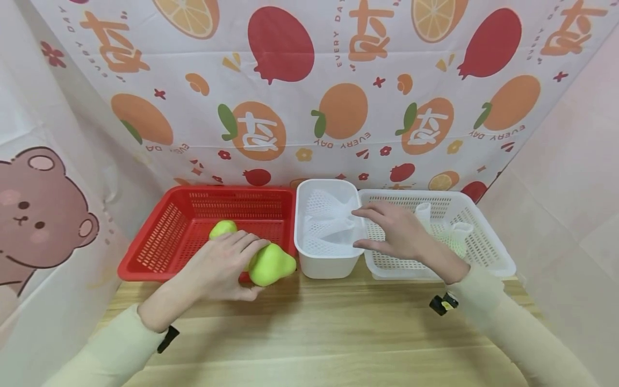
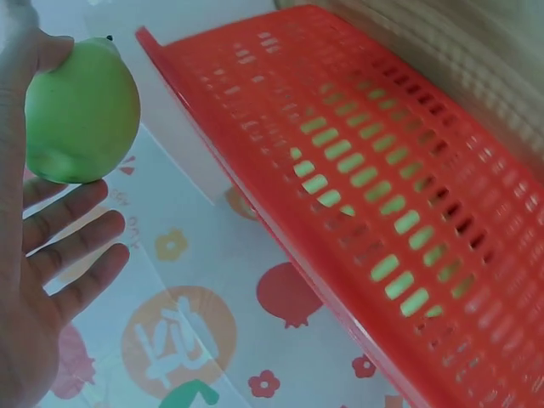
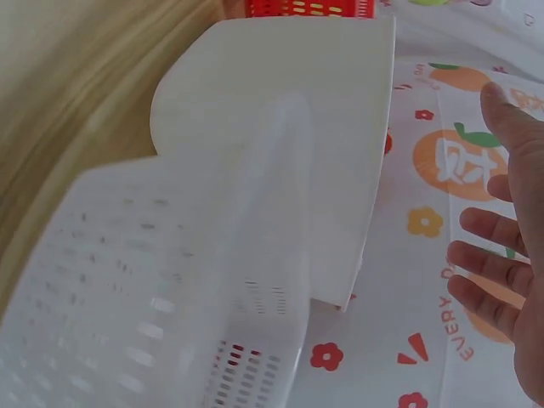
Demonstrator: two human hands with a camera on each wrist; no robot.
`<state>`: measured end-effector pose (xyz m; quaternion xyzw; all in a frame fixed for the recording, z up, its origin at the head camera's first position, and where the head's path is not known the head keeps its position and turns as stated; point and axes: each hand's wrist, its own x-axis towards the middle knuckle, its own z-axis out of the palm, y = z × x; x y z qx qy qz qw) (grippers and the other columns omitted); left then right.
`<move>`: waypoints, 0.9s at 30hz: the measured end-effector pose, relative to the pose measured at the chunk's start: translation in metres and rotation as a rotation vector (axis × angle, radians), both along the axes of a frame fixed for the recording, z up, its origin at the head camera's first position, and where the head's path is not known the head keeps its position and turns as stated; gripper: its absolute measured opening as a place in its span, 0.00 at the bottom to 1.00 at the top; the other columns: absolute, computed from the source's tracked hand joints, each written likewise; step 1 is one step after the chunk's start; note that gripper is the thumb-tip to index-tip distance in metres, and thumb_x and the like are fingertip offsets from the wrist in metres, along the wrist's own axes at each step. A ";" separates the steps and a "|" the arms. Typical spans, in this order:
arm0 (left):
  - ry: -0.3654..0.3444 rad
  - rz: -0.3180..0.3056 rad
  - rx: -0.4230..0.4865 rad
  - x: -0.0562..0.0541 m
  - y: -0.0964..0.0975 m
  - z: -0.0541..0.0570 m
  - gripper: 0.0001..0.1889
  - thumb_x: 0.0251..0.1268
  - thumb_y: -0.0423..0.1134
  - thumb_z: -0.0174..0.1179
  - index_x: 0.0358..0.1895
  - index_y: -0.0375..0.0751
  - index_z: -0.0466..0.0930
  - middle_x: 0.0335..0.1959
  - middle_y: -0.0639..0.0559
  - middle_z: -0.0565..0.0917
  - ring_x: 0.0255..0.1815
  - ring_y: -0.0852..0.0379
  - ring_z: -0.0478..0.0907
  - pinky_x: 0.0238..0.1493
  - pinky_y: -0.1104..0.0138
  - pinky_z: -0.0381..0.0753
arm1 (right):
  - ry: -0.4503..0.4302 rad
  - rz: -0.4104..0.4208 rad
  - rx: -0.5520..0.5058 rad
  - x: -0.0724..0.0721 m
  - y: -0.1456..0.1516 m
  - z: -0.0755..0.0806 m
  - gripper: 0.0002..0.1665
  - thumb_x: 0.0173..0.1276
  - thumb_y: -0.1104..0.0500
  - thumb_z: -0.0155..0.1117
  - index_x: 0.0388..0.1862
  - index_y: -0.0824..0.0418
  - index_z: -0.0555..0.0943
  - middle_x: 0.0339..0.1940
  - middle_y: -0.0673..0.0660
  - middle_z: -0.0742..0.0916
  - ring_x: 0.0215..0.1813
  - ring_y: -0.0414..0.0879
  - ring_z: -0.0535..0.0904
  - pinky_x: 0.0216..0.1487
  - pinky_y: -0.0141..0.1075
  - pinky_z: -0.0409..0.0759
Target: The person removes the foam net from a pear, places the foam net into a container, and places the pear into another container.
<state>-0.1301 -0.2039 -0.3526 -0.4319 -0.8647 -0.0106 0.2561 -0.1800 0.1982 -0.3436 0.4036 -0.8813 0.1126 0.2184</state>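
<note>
My left hand (image 1: 217,267) holds a green pear (image 1: 271,264) between thumb and fingers, above the front edge of the red basket (image 1: 140,260). In the left wrist view the thumb lies on one side of the pear (image 2: 82,110), with several fingers spread below it. Another green pear (image 1: 223,228) sits in the red basket, partly hidden by that hand. My right hand (image 1: 394,228) is open and empty, fingers pointing left, near the right rim of the white bin (image 1: 330,267). White foam fruit nets (image 1: 320,207) lie inside the bin.
Right of the bin stands a white perforated basket (image 1: 490,255), holding pale green things in foam nets (image 1: 454,240). The containers stand side by side on a wooden table (image 1: 338,333). A fruit-print curtain (image 1: 300,118) hangs behind.
</note>
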 end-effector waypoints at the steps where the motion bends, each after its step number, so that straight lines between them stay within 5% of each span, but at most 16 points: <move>1: -0.011 0.007 -0.010 -0.001 -0.001 0.001 0.45 0.30 0.64 0.82 0.55 0.40 0.80 0.44 0.51 0.87 0.44 0.53 0.84 0.44 0.60 0.90 | 0.001 -0.002 -0.012 0.002 0.001 -0.003 0.43 0.53 0.38 0.84 0.64 0.56 0.84 0.57 0.58 0.90 0.59 0.56 0.87 0.60 0.52 0.88; 11: -0.089 0.065 -0.069 -0.014 -0.009 0.004 0.44 0.35 0.62 0.81 0.57 0.41 0.79 0.47 0.49 0.86 0.47 0.50 0.84 0.48 0.55 0.90 | 0.006 -0.035 -0.111 0.017 0.014 -0.022 0.43 0.61 0.31 0.75 0.65 0.57 0.83 0.59 0.58 0.89 0.62 0.56 0.86 0.60 0.53 0.88; 17: -0.102 0.079 -0.072 -0.026 -0.011 0.009 0.44 0.37 0.64 0.80 0.58 0.42 0.80 0.46 0.49 0.86 0.45 0.50 0.84 0.47 0.56 0.90 | -0.015 -0.066 -0.117 0.030 0.018 -0.031 0.44 0.58 0.32 0.79 0.65 0.58 0.83 0.60 0.57 0.89 0.62 0.55 0.86 0.60 0.53 0.88; 27: -0.219 0.133 -0.126 -0.046 -0.017 0.018 0.43 0.38 0.59 0.82 0.59 0.41 0.79 0.48 0.48 0.86 0.47 0.50 0.83 0.47 0.55 0.91 | -0.017 -0.114 -0.158 0.052 0.030 -0.050 0.43 0.55 0.36 0.81 0.64 0.57 0.84 0.60 0.56 0.89 0.60 0.55 0.87 0.57 0.53 0.89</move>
